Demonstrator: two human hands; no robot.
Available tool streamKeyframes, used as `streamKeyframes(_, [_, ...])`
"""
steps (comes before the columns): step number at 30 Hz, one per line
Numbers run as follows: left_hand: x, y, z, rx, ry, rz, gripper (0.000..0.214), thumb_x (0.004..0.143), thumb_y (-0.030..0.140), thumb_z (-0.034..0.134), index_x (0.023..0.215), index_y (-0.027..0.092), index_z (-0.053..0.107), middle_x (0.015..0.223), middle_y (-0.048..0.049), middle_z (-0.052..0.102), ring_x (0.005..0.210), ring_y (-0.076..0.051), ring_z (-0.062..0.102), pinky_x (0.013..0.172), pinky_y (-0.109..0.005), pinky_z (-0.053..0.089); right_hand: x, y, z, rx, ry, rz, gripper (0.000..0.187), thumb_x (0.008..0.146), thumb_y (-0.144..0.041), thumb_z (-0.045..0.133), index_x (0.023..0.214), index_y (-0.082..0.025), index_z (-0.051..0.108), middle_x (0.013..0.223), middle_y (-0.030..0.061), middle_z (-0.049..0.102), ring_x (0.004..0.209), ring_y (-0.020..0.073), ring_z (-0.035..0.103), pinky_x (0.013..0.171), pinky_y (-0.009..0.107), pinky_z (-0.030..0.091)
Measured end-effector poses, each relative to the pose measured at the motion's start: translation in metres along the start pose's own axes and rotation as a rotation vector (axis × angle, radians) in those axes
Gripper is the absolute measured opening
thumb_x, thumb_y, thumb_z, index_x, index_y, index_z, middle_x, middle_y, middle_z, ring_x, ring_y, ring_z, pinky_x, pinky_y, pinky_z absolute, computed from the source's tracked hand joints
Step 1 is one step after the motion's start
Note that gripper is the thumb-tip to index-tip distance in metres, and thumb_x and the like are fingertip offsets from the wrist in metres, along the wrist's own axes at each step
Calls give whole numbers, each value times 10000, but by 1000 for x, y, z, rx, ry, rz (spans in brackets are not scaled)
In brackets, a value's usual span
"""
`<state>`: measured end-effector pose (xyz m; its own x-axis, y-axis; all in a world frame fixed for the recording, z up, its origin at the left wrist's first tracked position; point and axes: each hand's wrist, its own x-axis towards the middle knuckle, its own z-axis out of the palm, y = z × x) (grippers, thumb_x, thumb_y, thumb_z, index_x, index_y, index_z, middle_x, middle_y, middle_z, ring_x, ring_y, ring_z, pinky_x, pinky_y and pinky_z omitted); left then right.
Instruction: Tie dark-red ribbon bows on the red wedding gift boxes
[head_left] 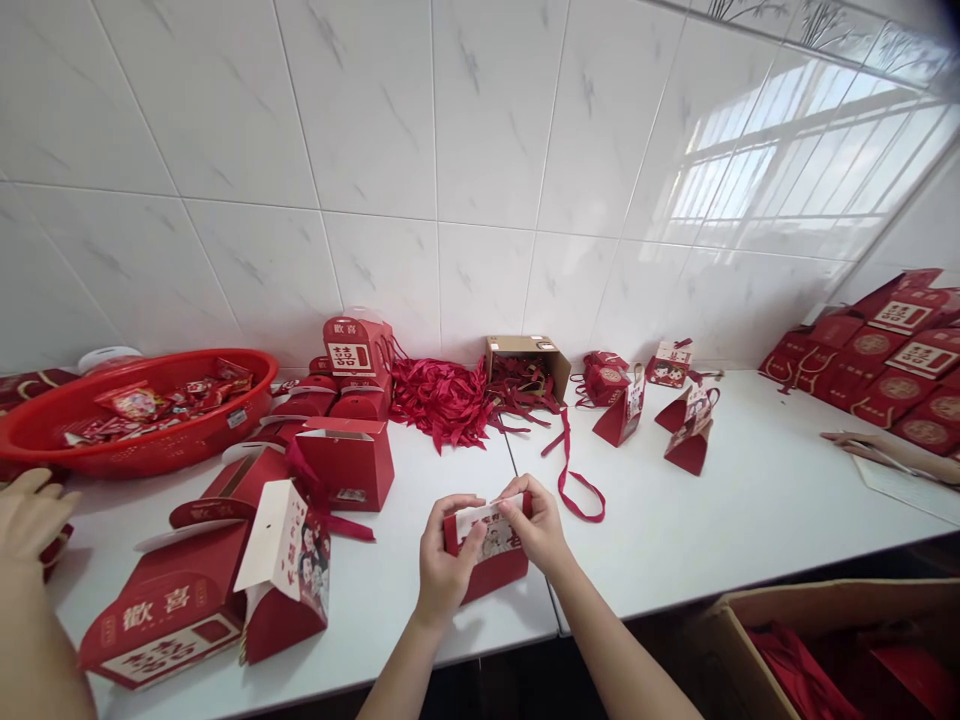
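Observation:
Both my hands hold a small red gift box (491, 570) with a white picture flap, low over the white table (750, 500) near its front edge. My left hand (444, 565) grips the box's left side, fingers curled round it. My right hand (534, 530) pinches the top of the flap from the right. A loose red ribbon (576, 488) lies on the table just right of my hands. To the left stand more red boxes, one with a white picture flap (289, 565) and a bigger one with gold lettering (161, 615).
A red basket (150, 440) of sweets sits far left. A pile of red ribbons (442, 395) and a small cardboard box (529, 355) lie by the tiled wall. Stacked red boxes (892, 360) stand far right. Other people's hands show at the left edge (30, 515) and right edge (877, 450). A cardboard carton (825, 640) sits below.

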<state>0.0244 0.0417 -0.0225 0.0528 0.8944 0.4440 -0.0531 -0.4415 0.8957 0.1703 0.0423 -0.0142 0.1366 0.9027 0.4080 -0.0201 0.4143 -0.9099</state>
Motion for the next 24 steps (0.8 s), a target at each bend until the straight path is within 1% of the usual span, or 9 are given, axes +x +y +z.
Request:
streamKeyframes(3, [3,2,-8,-14,39,-150,383,764,383,692,1086,197,604,976,-67,705,946,-226,653,822,-333,539,2,1,9,12,-26,3,201,793,-399,654,751,-228,558,687,7,617,618,167,567,583,294,458])
streamKeyframes(5, [7,3,-13,-19,41,-254,313,725,398,724,942,177,675,898,-62,727,854,-227,679,757,-314,557,2,1,14,28,-38,7,215,795,-416,648,755,-231,547,678,2,610,606,165,563,574,291,456])
streamKeyframes(9, [16,6,-18,9,41,-298,255,695,398,742,767,155,713,769,-53,732,761,-218,683,681,-279,558,5,1,20,51,-68,6,234,800,-443,642,784,-228,552,740,13,624,672,164,588,637,295,474])
streamKeyframes(12, [20,6,-18,39,63,-318,259,669,401,756,737,153,721,714,-45,720,687,-197,664,618,-247,544,20,3,14,32,-208,25,422,791,-632,547,758,-213,585,771,46,654,686,182,618,635,314,498])
streamKeyframes(14, [21,5,-18,59,81,-331,258,656,405,763,713,156,721,689,-39,707,656,-187,652,586,-229,532,45,9,2,-12,-284,43,638,828,-741,307,672,-199,604,707,65,657,665,192,632,649,338,515])
streamKeyframes(16, [21,4,-18,83,89,-323,261,656,415,759,672,158,717,666,-36,688,633,-182,643,564,-220,524,80,21,-14,-87,-246,58,756,884,-694,108,620,-190,606,667,73,651,687,190,639,722,356,520])
streamKeyframes(20, [21,2,-18,91,92,-291,260,649,418,760,630,162,722,660,-42,672,606,-181,634,535,-218,516,161,59,-44,-344,-58,120,540,949,-557,286,824,-157,627,856,80,669,814,180,629,791,362,508])
streamKeyframes(22, [21,2,-17,62,123,-288,251,635,412,771,613,166,723,667,-46,675,615,-184,638,550,-222,520,190,82,-51,-500,-49,173,349,933,-449,466,932,-136,620,904,56,657,818,165,628,774,362,516])
streamKeyframes(24, [20,2,-15,30,169,-288,242,623,407,782,599,173,724,661,-44,677,628,-183,639,578,-222,522,208,104,-51,-658,-69,222,252,911,-365,548,994,-136,614,971,50,646,856,163,625,789,369,518])
